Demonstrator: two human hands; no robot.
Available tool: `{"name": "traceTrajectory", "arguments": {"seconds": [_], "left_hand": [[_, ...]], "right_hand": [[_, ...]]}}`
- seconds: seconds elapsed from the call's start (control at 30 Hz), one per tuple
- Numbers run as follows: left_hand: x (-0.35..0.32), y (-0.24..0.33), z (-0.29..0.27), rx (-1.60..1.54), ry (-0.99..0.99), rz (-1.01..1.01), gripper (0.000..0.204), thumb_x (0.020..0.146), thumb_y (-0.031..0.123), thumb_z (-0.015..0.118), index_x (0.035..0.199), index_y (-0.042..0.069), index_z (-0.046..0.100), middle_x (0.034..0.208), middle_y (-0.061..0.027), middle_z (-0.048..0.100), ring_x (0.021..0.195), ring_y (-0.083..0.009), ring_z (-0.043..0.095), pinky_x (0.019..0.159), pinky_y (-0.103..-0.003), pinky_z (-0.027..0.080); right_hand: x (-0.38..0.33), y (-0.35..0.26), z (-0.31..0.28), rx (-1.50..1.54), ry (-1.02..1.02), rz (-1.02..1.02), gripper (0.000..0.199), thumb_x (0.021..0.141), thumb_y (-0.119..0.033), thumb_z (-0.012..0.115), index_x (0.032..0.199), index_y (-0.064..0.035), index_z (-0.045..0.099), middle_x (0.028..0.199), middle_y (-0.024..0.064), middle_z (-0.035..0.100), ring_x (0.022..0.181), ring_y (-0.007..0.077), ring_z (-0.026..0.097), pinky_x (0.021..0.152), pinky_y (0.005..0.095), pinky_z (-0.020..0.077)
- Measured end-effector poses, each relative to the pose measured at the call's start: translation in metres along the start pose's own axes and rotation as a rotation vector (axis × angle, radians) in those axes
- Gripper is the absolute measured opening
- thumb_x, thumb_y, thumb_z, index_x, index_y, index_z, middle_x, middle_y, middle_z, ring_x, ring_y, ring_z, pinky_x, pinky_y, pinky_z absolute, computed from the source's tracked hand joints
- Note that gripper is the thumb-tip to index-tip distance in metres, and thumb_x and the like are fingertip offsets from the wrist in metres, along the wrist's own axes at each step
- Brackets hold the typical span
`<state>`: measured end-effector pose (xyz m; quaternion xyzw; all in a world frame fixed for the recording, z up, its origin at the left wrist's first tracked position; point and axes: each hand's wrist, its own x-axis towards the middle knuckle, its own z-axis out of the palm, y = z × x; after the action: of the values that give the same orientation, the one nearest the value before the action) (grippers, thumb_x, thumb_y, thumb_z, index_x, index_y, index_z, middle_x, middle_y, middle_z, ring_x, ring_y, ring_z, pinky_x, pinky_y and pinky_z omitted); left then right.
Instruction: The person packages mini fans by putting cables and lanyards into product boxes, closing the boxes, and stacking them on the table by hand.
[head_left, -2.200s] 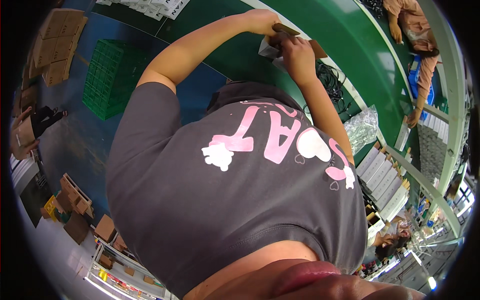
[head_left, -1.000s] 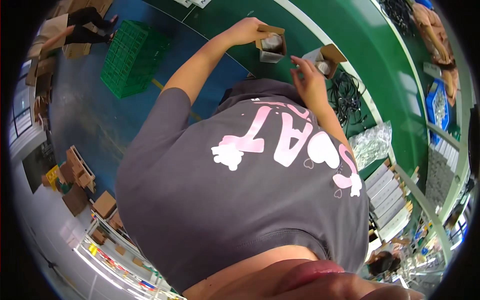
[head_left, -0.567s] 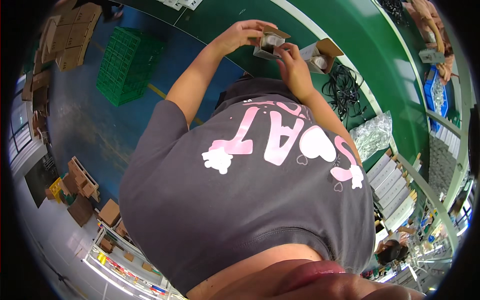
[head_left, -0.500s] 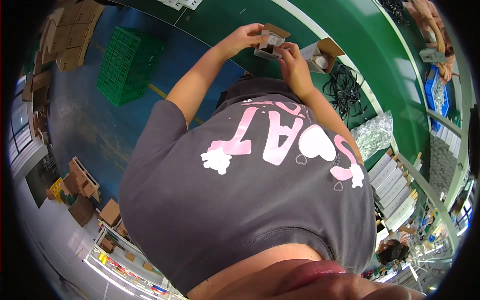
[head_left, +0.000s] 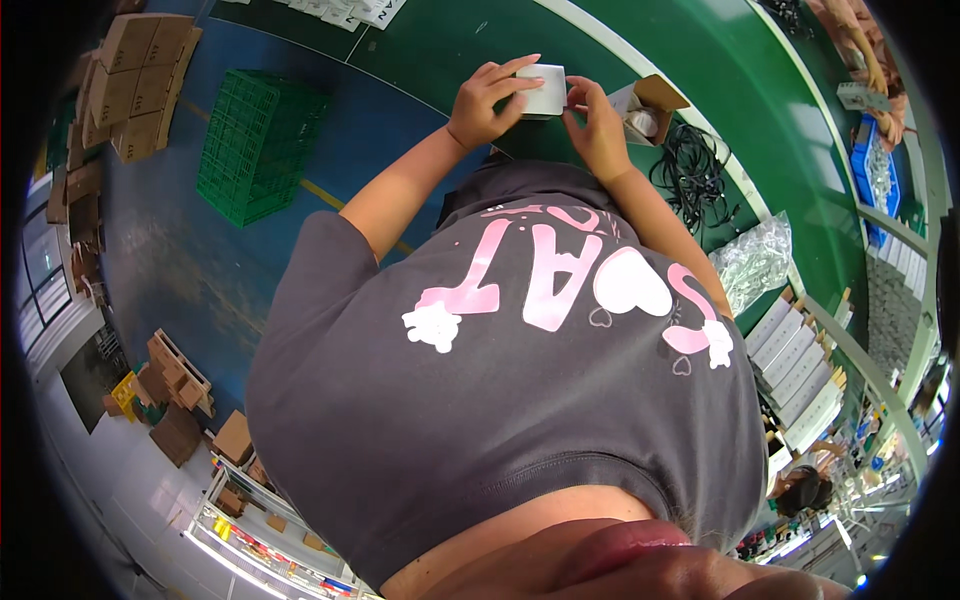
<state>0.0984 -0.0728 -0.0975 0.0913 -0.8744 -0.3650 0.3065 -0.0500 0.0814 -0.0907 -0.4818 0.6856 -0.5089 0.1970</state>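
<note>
A small white cardboard box [head_left: 545, 92], its lid folded down, is on the green worktop in front of me. My left hand [head_left: 490, 102] grips it from the left, fingers reaching over the top and thumb at the near side. Against its right edge, my right hand [head_left: 597, 122] presses with bent fingers. Just right of that hand stands a second box [head_left: 622, 102], its brown flap raised and a whitish rounded item [head_left: 643, 122] showing inside.
Black cables [head_left: 690, 175] lie coiled on the worktop [head_left: 770, 130] at the right, beside clear plastic bags [head_left: 752, 262]. White boxes [head_left: 790, 365] are stacked farther right. A green crate [head_left: 250, 150] stands on the floor at left. Another person's hand [head_left: 885, 125] is at far right.
The box between my hands was open with its brown flap up; now its white top is down. My left hand has moved slightly down and onto the top.
</note>
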Motion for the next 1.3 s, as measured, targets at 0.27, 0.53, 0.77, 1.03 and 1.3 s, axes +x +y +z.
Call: {"name": "traceTrajectory", "arguments": {"seconds": [0.27, 0.53, 0.77, 1.03, 1.3], "left_hand": [[0.006, 0.013, 0.003, 0.333, -0.022, 0.139, 0.038, 0.078, 0.032, 0.071, 0.115, 0.020, 0.067, 0.127, -0.0073, 0.058, 0.077, -0.0219, 0.061, 0.072, -0.031, 0.053], [-0.009, 0.021, 0.013, 0.434, -0.047, 0.041, 0.044, 0.081, 0.028, 0.069, 0.124, 0.020, 0.062, 0.137, -0.0154, 0.049, 0.090, -0.0252, 0.064, 0.074, -0.033, 0.054], [-0.028, 0.012, 0.020, -0.013, 0.042, -0.351, 0.105, 0.064, 0.031, 0.084, 0.147, 0.007, 0.025, 0.154, -0.0208, 0.019, 0.106, -0.0334, 0.057, 0.086, -0.037, 0.051], [-0.012, -0.042, 0.068, -0.188, 0.444, -0.541, 0.097, 0.073, 0.015, 0.078, 0.148, 0.009, 0.016, 0.120, -0.0176, 0.053, 0.114, -0.0282, 0.053, 0.094, -0.038, 0.045], [0.107, -0.113, -0.121, 0.446, 0.435, -0.382, 0.061, 0.080, 0.027, 0.069, 0.136, 0.015, 0.050, 0.124, -0.0197, 0.054, 0.107, -0.0357, 0.054, 0.092, -0.043, 0.044]], "right_hand": [[-0.004, 0.001, -0.003, -0.077, -0.008, -0.051, 0.051, 0.078, 0.004, 0.065, 0.125, -0.0050, 0.047, 0.089, 0.0108, 0.059, 0.083, 0.0268, 0.064, 0.077, 0.0359, 0.0541], [-0.007, 0.003, 0.001, -0.087, -0.034, -0.041, 0.052, 0.079, 0.004, 0.066, 0.126, -0.0063, 0.047, 0.093, 0.0111, 0.059, 0.085, 0.0252, 0.063, 0.077, 0.0346, 0.0546], [-0.012, 0.017, -0.016, -0.352, -0.208, -0.379, 0.044, 0.075, 0.004, 0.055, 0.117, -0.0066, 0.056, 0.109, 0.0161, 0.057, 0.091, 0.0367, 0.061, 0.071, 0.0396, 0.0522], [0.010, -0.047, -0.017, -0.199, -0.102, -0.279, 0.032, 0.082, 0.005, 0.056, 0.113, -0.0038, 0.056, 0.101, 0.0158, 0.063, 0.086, 0.0365, 0.063, 0.070, 0.0405, 0.0512], [-0.017, -0.033, -0.147, -0.210, 0.654, -0.134, 0.025, 0.097, -0.002, 0.045, 0.121, 0.0048, 0.049, 0.104, 0.0171, 0.062, 0.086, 0.0230, 0.064, 0.079, 0.0353, 0.0537]]}}
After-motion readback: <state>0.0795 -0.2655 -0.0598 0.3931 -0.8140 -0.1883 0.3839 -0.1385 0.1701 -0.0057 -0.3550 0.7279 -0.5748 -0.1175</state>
